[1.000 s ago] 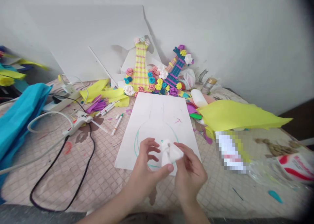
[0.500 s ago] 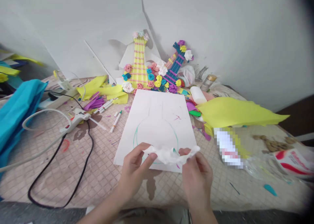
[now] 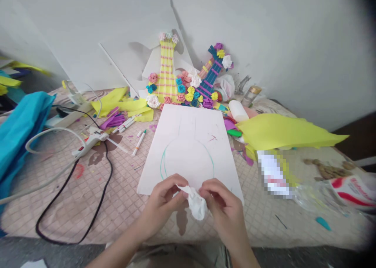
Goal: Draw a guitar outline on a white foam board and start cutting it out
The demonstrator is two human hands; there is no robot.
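Observation:
Between my two hands is a crumpled piece of white tissue [image 3: 196,207], bunched and hanging slightly downward. My left hand [image 3: 169,195] pinches one end of it between thumb and fingers. At the other end my right hand [image 3: 221,201] is closed on it with the fingertips. Below and beyond the hands lies a white sheet of card [image 3: 190,162] bearing a green guitar-shaped outline, its lower edge partly hidden by the hands.
Paper guitars, one yellow [image 3: 167,72] and one blue [image 3: 211,76], lean at the back. A glue gun [image 3: 88,142] and looped black cable lie left, beside a green-tipped marker [image 3: 139,142]. Yellow paper [image 3: 288,131] and a plastic bottle [image 3: 320,197] are right.
The white tissue was stretched wide between the hands and is now gathered into a small bunch. My right hand has come inward, closer to the left.

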